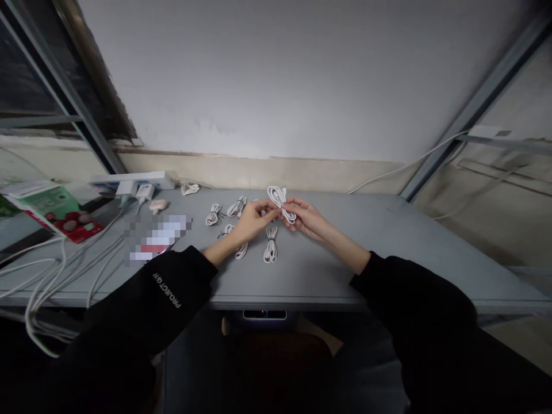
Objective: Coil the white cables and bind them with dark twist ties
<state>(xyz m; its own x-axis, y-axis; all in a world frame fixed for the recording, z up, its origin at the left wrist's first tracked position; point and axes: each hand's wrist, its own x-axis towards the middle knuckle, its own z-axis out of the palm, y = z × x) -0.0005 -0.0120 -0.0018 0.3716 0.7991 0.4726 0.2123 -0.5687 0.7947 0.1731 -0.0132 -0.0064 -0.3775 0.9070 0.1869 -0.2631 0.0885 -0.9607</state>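
White cable coil (281,204) is held up off the worktop (345,276) between both hands, toward the far edge. The left hand (255,222) and right hand (304,219) meet at it from either side. Each grip is closed, with the fingers pinching the loops.

Close below the hands, a flat coil (271,245) lies on the worktop with a dark tie around its middle. A partly hidden coil (241,250) lies under the left hand, and further left are a small coil (213,214) and a tied coil (237,206), also resting flat. Beyond them, a pale plug (158,206) lies near a blurred patch (157,238) that hides whatever is there.

At the far left edge, a power strip (131,180) carries white chargers (144,192), and a small white bundle (190,188) lies just beside it. A green and red carton (56,210) sits at the left corner; what it holds cannot be seen. Loose white cables (43,287) spill over the worktop's front edge on that side.

The worktop is grey metal with a folded front lip, and black sleeves (129,310) rest across its edge. Behind it rises a white wall (280,75) with a stained lower band, a dark window frame (56,75) at left and a white cord (409,164) at right.
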